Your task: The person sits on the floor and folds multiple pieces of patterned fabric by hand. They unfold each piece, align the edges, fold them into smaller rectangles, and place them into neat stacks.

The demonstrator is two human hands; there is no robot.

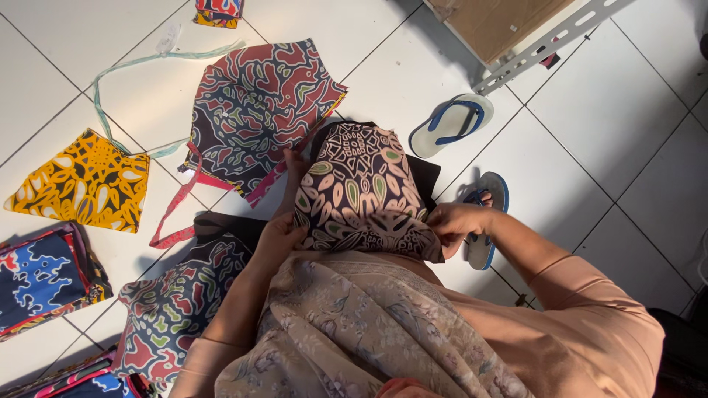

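Note:
A brown and cream patterned fabric piece (361,188) with a black lining lies draped over my lap. My left hand (282,230) grips its left edge, fingers curled over the cloth. My right hand (451,220) pinches its lower right corner. Both hands hold the same piece. A floral beige garment (346,324) covers my lap below it.
On the white tiled floor lie a red and dark patterned piece (258,103) with a pink strap, a yellow piece (85,184) with a pale green strap, a blue one (40,276) and another dark one (173,309). Two blue-strapped sandals (451,124) and a metal-edged board (516,29) sit on the right.

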